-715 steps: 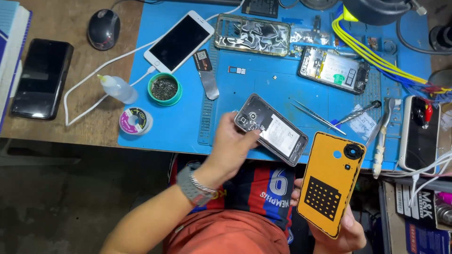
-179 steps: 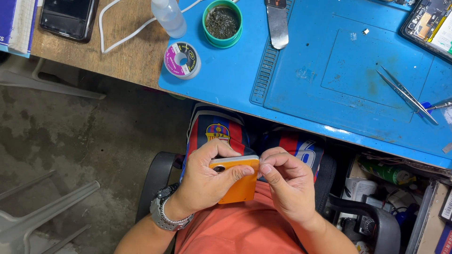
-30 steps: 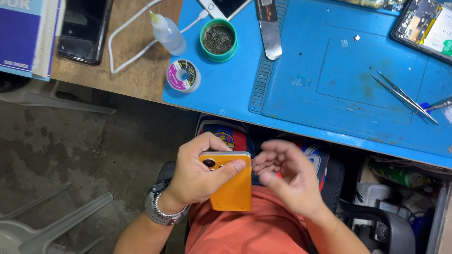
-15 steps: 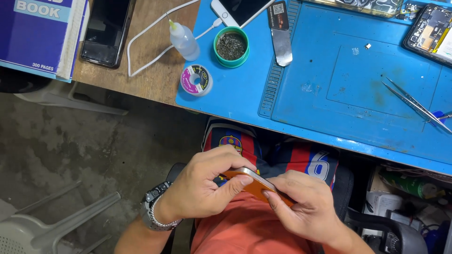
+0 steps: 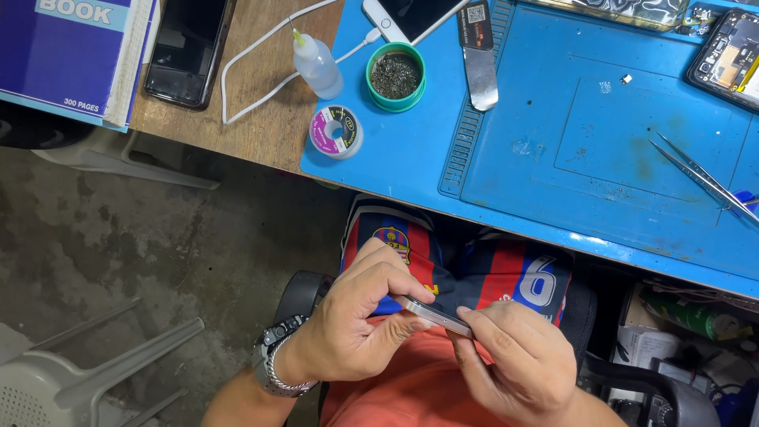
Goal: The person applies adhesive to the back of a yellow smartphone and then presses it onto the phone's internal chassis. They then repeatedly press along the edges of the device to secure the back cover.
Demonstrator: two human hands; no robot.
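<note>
Over my lap, below the table edge, both hands grip one phone (image 5: 431, 313), turned edge-on so only its thin silvery side shows. My left hand (image 5: 360, 320), with a metal watch on the wrist, pinches the phone's left end between thumb and fingers. My right hand (image 5: 518, 364) closes over its right end from below. The phone's orange back is hidden from view.
The blue work mat (image 5: 553, 150) holds tweezers (image 5: 700, 175), a metal pry tool (image 5: 479, 67), a green tin (image 5: 395, 76), a solder reel (image 5: 336, 131) and an opened phone (image 5: 727, 59). A squeeze bottle (image 5: 316, 63), black phone (image 5: 186, 49), book (image 5: 71, 47) lie left. Grey plastic chair (image 5: 71, 372) stands lower left.
The phone went from flat with its orange back showing to edge-on. My right hand closed onto its right end. The view shifted, so the table sits lower and to the right.
</note>
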